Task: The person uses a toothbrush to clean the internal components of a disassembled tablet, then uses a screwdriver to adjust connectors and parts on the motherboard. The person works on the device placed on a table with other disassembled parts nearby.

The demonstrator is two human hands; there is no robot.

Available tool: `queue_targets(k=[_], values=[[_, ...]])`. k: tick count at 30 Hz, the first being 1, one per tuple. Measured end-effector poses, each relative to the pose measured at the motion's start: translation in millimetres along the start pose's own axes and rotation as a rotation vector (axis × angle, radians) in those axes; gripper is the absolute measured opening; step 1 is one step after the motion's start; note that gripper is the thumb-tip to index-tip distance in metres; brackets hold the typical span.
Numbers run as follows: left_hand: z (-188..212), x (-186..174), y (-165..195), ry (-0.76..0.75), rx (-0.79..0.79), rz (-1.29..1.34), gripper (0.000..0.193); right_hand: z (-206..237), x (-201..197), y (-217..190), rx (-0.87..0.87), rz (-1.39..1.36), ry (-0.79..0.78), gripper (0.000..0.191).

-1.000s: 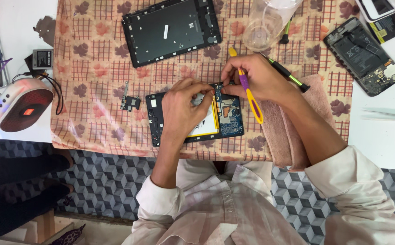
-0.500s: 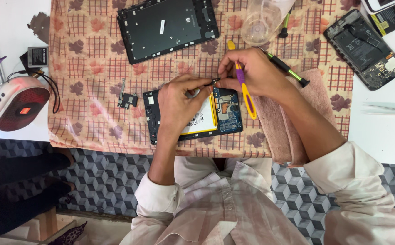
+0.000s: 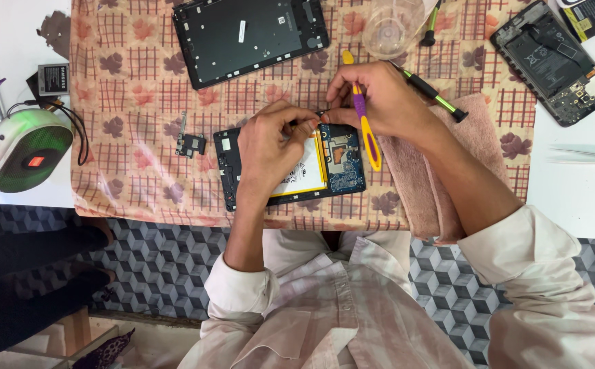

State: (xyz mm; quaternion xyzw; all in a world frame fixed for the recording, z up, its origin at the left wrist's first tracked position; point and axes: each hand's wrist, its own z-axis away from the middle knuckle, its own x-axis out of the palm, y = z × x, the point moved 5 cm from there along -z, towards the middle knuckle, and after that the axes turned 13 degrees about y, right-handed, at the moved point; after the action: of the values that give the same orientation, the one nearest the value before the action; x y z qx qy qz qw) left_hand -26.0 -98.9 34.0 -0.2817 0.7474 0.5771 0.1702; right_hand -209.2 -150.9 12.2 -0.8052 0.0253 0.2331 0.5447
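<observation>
An opened phone [image 3: 338, 164] with a white battery and blue circuit board lies on the patterned cloth [image 3: 140, 75]. My left hand [image 3: 267, 147] rests on it, thumb and forefinger pinched at its top edge. My right hand [image 3: 379, 96] meets those fingertips there, pinching a small part that is too tiny to identify. A yellow and purple tool [image 3: 364, 119] is tucked in my right hand, its yellow end lying over the board.
A black tablet frame [image 3: 249, 34] lies at the back. A clear cup [image 3: 393, 27], a green-black screwdriver [image 3: 434, 96], a small loose part [image 3: 189, 143], a pink towel [image 3: 427, 178], another opened phone [image 3: 554, 61], and a round speaker [image 3: 20, 150] surround the work.
My right hand has shifted left to meet the left fingertips at the phone's top edge. My left hand has lifted its fingers into a pinch there.
</observation>
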Motion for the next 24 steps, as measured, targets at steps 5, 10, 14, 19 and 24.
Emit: queue_targets(k=[5,10,14,19,24], values=[[0.9,-0.3,2.1,0.016,0.006,0.001,0.009,0.5,-0.1,-0.7,0.007,0.003,-0.002,0.026],[-1.4,0.8,1.7,0.000,-0.003,-0.057,0.008,0.2,0.6,-0.3,0.021,0.001,-0.007,0.025],[-1.0,1.4,1.7,0.036,0.026,-0.068,0.010,0.4,0.3,-2.5,-0.015,0.029,-0.001,0.023],[-0.7,3.9,-4.4,0.042,-0.014,-0.016,0.021,0.5,0.7,-4.8,-0.029,0.044,0.004,0.024],[-3.2,7.9,-9.5,0.043,-0.052,-0.054,0.024,-0.1,1.8,-3.9,-0.018,0.042,-0.004,0.024]])
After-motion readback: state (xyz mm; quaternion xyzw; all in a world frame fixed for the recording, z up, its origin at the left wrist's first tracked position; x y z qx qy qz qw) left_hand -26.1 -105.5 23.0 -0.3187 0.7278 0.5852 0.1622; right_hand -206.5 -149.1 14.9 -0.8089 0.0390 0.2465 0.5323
